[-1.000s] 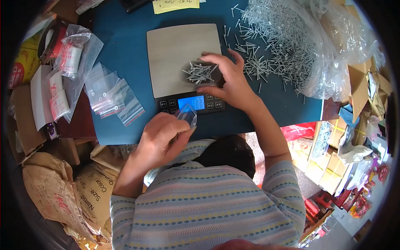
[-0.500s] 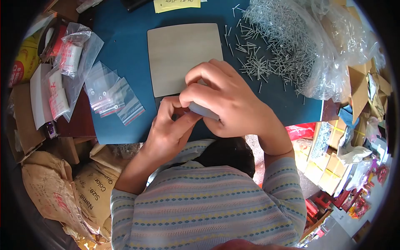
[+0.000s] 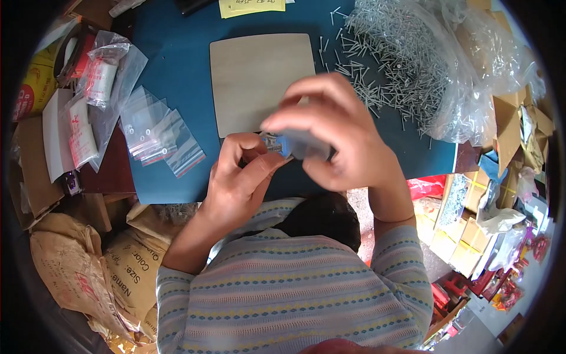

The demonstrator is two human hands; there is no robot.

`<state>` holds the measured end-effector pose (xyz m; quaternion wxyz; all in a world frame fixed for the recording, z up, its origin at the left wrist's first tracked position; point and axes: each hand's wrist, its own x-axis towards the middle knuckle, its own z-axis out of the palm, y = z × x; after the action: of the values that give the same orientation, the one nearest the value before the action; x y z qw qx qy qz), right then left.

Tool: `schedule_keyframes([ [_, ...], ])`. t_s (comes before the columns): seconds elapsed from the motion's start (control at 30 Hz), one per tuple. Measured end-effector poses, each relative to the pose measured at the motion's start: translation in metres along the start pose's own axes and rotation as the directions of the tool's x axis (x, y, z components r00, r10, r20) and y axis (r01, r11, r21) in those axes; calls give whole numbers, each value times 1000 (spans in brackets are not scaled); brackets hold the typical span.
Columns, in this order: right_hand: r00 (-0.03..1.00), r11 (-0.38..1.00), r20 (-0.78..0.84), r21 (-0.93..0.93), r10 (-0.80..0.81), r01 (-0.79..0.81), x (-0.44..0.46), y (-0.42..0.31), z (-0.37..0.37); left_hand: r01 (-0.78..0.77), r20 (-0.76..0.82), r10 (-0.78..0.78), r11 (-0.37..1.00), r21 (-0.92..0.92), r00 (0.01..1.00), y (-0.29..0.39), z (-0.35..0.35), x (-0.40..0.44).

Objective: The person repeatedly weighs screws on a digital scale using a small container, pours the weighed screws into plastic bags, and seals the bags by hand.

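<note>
My left hand (image 3: 240,171) is closed, thumb against fingers, at the near edge of the table mat. Between its fingertips sits a small thing with a blue edge (image 3: 284,146) and shiny bits showing; its kind is unclear. Close on its right, my right hand (image 3: 348,141) curls round a smooth grey cup-like object (image 3: 309,146), blurred by motion. The cup's mouth side faces the blue edge; whether the two touch I cannot tell. Just beyond both hands lies a flat beige board (image 3: 259,82), its near right corner partly covered by my right hand.
Loose screws (image 3: 407,82) spread over the right of the blue mat (image 3: 177,47), spilling from a large clear bag (image 3: 466,112). Small zip bags (image 3: 156,133) fan out at left, beside wrapped white packs (image 3: 99,82). A yellow note (image 3: 250,6) lies at the back.
My right hand has shifted right and its fingers have lifted, carrying the grey cup-like object away from my left fingers. The blue-edged thing in my left hand has come into view.
</note>
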<state>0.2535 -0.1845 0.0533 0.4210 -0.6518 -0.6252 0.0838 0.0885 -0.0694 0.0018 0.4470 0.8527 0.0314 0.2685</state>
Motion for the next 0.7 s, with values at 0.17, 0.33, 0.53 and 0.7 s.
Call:
schedule_keyframes([
  [0.17,927,913,-87,230,364,-337,-19,55,14,60,-17,-59,997,46,998,3,-8,-2],
  [0.33,979,973,9,-114,204,-202,-27,53,16,53,-58,-57,996,-69,997,-5,-18,-3],
  [0.53,997,998,71,48,-29,26,-33,15,9,118,58,-106,947,-298,993,4,-25,-6],
  [0.7,992,992,97,-92,-77,86,-41,-6,9,244,125,-210,867,-435,970,16,-14,-6],
])
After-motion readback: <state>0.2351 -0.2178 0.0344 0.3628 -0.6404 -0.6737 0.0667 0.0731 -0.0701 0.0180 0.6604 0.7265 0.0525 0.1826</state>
